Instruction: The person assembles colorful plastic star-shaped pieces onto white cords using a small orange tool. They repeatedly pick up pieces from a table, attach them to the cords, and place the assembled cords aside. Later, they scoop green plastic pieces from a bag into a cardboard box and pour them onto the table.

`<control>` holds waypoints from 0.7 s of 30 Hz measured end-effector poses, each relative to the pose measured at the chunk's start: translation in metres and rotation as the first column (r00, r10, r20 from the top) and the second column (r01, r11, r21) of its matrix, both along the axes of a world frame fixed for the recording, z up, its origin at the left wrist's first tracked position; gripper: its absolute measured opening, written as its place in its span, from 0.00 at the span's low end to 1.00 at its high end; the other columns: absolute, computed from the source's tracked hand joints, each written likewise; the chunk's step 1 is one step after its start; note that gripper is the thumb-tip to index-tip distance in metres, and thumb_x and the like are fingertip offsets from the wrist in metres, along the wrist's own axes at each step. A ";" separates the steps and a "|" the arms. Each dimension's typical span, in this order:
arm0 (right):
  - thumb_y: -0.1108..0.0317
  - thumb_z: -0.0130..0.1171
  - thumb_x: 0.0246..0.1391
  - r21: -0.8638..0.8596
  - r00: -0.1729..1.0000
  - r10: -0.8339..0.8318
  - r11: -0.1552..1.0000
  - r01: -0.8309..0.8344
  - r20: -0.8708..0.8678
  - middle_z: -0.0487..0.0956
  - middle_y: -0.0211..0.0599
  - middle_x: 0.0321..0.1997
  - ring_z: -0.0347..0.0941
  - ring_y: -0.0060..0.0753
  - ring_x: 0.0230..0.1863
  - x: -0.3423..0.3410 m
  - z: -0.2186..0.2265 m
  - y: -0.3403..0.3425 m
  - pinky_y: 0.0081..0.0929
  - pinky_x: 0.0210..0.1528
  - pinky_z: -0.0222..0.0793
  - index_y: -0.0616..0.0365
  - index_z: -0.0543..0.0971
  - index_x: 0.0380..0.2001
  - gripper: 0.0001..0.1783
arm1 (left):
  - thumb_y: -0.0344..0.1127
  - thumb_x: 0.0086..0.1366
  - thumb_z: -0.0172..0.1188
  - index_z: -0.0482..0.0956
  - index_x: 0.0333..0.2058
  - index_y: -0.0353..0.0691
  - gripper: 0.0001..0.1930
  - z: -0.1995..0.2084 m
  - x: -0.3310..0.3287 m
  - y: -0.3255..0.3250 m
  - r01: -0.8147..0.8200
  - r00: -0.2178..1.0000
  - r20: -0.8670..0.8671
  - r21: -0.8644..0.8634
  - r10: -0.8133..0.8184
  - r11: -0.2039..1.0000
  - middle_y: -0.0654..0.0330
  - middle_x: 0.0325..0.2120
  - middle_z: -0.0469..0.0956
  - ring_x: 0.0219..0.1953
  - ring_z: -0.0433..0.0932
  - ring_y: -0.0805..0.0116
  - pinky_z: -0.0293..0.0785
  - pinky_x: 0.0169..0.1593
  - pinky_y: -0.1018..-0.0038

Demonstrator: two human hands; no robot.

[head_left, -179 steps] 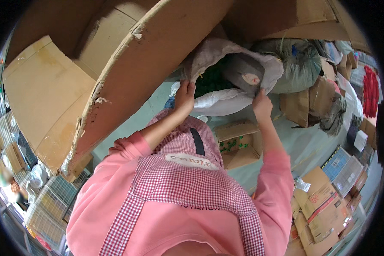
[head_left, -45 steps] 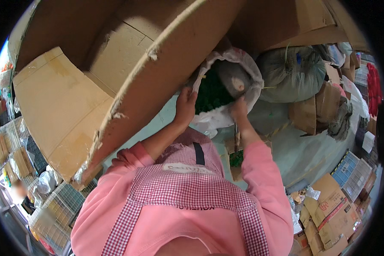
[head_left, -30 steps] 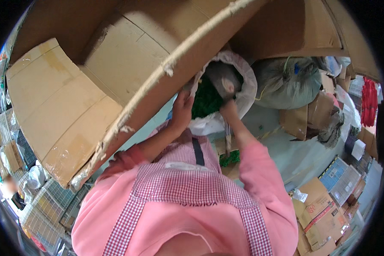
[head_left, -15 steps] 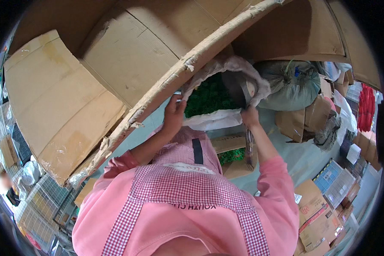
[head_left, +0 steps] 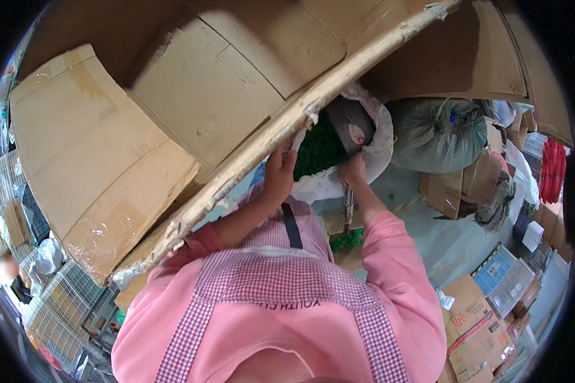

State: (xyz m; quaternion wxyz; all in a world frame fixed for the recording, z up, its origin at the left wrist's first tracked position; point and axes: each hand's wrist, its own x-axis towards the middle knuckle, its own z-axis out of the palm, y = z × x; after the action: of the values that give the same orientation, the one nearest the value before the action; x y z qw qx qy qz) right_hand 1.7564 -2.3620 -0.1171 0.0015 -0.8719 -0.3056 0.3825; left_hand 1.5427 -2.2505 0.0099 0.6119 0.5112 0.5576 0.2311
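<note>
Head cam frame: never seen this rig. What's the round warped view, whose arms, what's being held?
There is no machine here. A person wears a fisheye camera on the head, looking down at their own hands, so the picture is round and straight edges bend. The pink sleeves and checked apron at the bottom are the wearer's. The left hand and right hand grip the mouth of a white plastic bag with green material inside. A big cardboard box leans overhead. Beyond are a grey-green sack, more cartons and wire baskets on the floor.
</note>
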 end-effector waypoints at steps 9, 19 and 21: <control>0.70 0.50 0.44 0.061 0.983 -0.028 0.997 0.039 -0.180 0.75 0.60 0.38 0.71 0.56 0.46 -0.015 0.013 -0.001 0.39 0.46 0.67 0.69 0.74 0.36 0.16 | 0.38 0.66 0.48 0.67 0.40 0.36 0.10 -0.011 -0.028 -0.010 -0.029 0.993 0.114 -0.008 0.029 1.000 0.62 0.25 0.71 0.28 0.67 0.78 0.63 0.33 0.79; 0.71 0.51 0.38 0.114 0.904 0.347 0.938 -0.328 -0.251 0.76 0.54 0.22 0.75 0.47 0.29 -0.027 -0.008 -0.018 0.38 0.32 0.70 0.65 0.77 0.18 0.08 | 0.37 0.66 0.47 0.68 0.38 0.34 0.10 -0.003 -0.051 -0.011 0.040 0.995 0.088 -0.039 -0.036 0.998 0.64 0.25 0.69 0.28 0.66 0.79 0.63 0.33 0.80; 0.71 0.51 0.40 0.267 0.721 0.614 0.789 -0.554 -0.320 0.75 0.48 0.16 0.74 0.41 0.20 -0.009 -0.048 -0.041 0.36 0.23 0.69 0.65 0.75 0.15 0.09 | 0.35 0.65 0.48 0.69 0.38 0.35 0.09 -0.014 -0.048 -0.022 0.005 0.990 0.138 -0.032 0.000 0.999 0.65 0.24 0.67 0.26 0.64 0.81 0.62 0.30 0.79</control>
State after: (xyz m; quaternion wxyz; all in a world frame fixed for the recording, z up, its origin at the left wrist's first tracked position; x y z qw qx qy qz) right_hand 1.7472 -2.4032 -0.1655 0.0079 -0.6334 -0.5868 0.5044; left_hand 1.4943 -2.2720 -0.0039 0.6572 0.4849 0.5170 0.2561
